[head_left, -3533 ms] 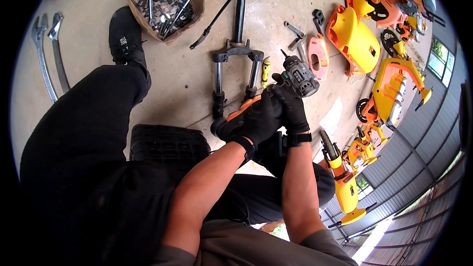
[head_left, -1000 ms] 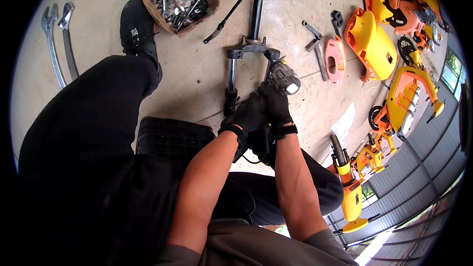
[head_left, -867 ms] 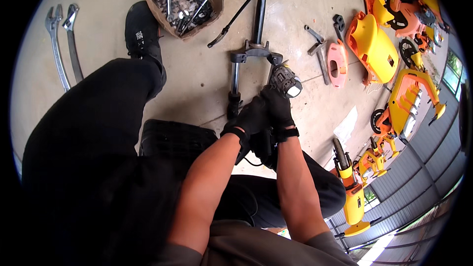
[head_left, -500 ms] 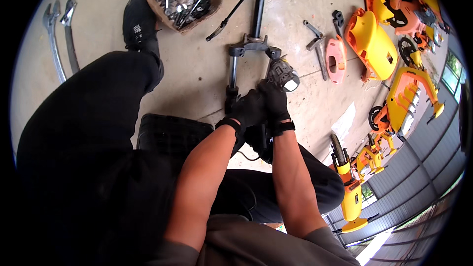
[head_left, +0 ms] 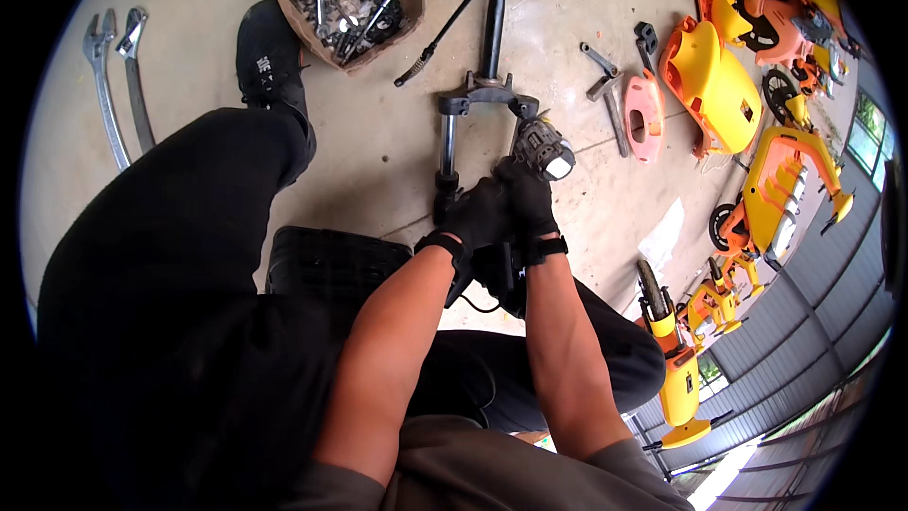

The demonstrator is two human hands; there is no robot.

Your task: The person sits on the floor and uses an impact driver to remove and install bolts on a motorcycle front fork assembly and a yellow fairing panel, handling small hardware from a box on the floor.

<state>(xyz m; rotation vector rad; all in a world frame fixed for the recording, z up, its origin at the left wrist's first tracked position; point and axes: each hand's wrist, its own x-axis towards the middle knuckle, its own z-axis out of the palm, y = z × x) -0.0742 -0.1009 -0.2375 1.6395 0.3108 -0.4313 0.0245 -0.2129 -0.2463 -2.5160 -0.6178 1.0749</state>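
Where the suspension fork (head_left: 485,93) lies on the floor (head_left: 350,142), our gloved left hand (head_left: 478,212) is by its left leg, fingers too hidden for us to tell their grip; just beside, our right hand (head_left: 532,201) wraps its fingers around the cordless driver (head_left: 543,148), which overlaps the fork's right leg.

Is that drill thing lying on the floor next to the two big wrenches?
No, the gloved right hand holds the drill by the fork, while the wrenches lie far off to the left.
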